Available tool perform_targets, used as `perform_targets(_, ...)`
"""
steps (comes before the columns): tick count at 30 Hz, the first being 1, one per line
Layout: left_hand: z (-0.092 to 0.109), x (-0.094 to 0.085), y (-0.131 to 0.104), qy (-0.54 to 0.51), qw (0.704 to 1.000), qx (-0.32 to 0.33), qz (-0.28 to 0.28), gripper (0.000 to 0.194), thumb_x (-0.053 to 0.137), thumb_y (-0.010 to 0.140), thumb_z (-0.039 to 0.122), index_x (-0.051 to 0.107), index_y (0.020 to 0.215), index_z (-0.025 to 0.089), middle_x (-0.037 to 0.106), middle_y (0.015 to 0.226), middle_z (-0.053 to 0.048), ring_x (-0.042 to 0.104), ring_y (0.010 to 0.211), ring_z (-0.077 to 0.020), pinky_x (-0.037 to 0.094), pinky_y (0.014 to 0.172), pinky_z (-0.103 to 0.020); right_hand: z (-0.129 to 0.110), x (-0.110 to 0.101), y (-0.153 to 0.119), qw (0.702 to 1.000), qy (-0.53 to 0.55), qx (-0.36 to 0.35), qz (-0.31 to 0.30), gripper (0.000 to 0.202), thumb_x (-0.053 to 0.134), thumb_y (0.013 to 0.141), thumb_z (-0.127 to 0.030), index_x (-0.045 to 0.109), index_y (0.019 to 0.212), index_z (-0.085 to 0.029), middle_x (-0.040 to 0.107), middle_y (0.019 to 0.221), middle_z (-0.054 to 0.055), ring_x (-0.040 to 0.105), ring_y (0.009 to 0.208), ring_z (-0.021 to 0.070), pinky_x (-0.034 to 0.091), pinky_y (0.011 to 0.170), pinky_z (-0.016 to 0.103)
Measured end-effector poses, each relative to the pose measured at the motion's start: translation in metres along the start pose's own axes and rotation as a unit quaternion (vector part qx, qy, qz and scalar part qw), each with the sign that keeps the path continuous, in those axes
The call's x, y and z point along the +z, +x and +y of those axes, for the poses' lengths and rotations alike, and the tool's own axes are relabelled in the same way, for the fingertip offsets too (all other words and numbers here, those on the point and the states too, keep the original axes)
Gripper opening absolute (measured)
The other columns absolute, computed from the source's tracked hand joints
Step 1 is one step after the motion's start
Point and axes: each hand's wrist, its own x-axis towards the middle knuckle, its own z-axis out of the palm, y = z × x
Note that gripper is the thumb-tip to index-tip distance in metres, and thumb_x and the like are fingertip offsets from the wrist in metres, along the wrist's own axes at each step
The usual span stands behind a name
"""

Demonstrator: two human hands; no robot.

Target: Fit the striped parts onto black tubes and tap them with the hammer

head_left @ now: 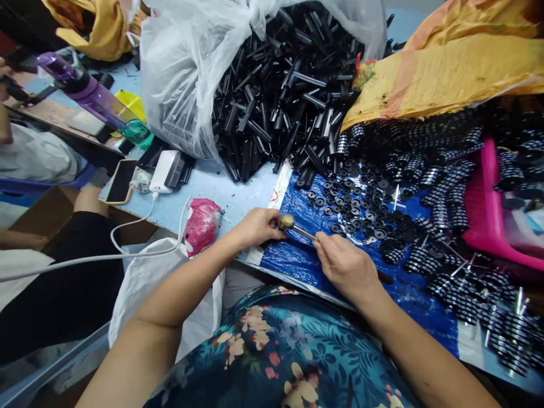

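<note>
My right hand (pixel 346 263) is closed around a small hammer (pixel 304 231) with a thin metal shaft and a rounded, brass-coloured head. Its dark handle end shows beyond my palm. Close by that head, my left hand (pixel 260 228) is pinched near the edge of the blue sheet (pixel 293 255). A small dark piece seems to sit at those fingertips, mostly hidden. Many small round black discs (pixel 357 207) lie loose on the sheet beyond my hands.
A clear plastic bag (pixel 182 85) spills black plastic pieces (pixel 280 96). Black-and-silver ridged parts (pixel 446 187), a pink basket (pixel 488 192) and a yellow sack (pixel 425 79) stand right. A purple bottle (pixel 93 102), phone (pixel 122 181), white charger (pixel 166 171) and pink bundle (pixel 203 224) are left, beside another person's leg (pixel 91 226).
</note>
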Motion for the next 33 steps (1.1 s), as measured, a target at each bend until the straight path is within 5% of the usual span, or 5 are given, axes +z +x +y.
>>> perform_targets(10,0.015,-0.003,0.008,0.032,0.999,-0.013,-0.007,0.027,0.082,0.063,0.020,0.055,0.063,0.018,0.047,0.054,0.007,0.037,0.054,-0.0095,0.023,0.056,-0.026,-0.025,0.007,-0.005,0.991,0.079,-0.104,-0.007,0.029,0.053,0.098,-0.017,0.058,0.126,-0.013,0.064,0.073,0.005,0.058,0.063,0.0193,0.046,0.060,0.032)
perform_targets(13,0.021,-0.029,-0.024,0.031,0.999,0.004,-0.007,0.018,0.073,0.071,0.016,0.056,0.063,0.018,0.046,0.056,0.006,0.036,0.054,-0.0090,0.022,0.055,-0.025,-0.010,0.001,-0.019,0.990,0.122,-0.072,0.028,0.035,0.054,0.097,-0.016,0.056,0.132,-0.015,0.069,0.083,0.007,0.063,0.073,0.0197,0.051,0.069,0.031)
perform_targets(20,0.020,-0.094,-0.082,0.048,0.974,-0.011,-0.222,0.028,0.087,0.061,0.036,0.075,0.083,0.024,0.065,0.067,0.001,0.056,0.057,-0.0159,0.037,0.051,-0.025,0.021,-0.003,-0.041,0.993,0.095,0.043,-0.046,0.017,0.063,0.095,-0.029,0.073,0.107,-0.021,0.072,0.094,0.009,0.066,0.084,0.0224,0.052,0.079,0.038)
perform_targets(26,0.065,-0.020,0.035,0.226,0.949,0.191,0.110,0.035,0.052,0.093,0.025,0.066,0.125,0.020,0.069,0.115,-0.014,0.060,0.107,-0.0288,0.043,0.090,-0.040,0.040,-0.012,-0.004,0.957,0.240,0.163,0.006,0.016,0.068,0.091,-0.041,0.073,0.099,-0.028,0.073,0.093,0.005,0.068,0.085,0.0235,0.052,0.081,0.039)
perform_targets(33,0.061,-0.006,0.159,0.469,0.848,0.224,0.107,0.027,0.044,0.094,0.016,0.071,0.092,0.017,0.069,0.095,-0.016,0.054,0.097,-0.0307,0.033,0.083,-0.046,0.153,-0.035,0.041,0.901,0.047,0.396,0.173,0.039,0.048,0.097,-0.053,0.059,0.110,-0.017,0.070,0.078,0.006,0.064,0.067,0.0209,0.048,0.071,0.034)
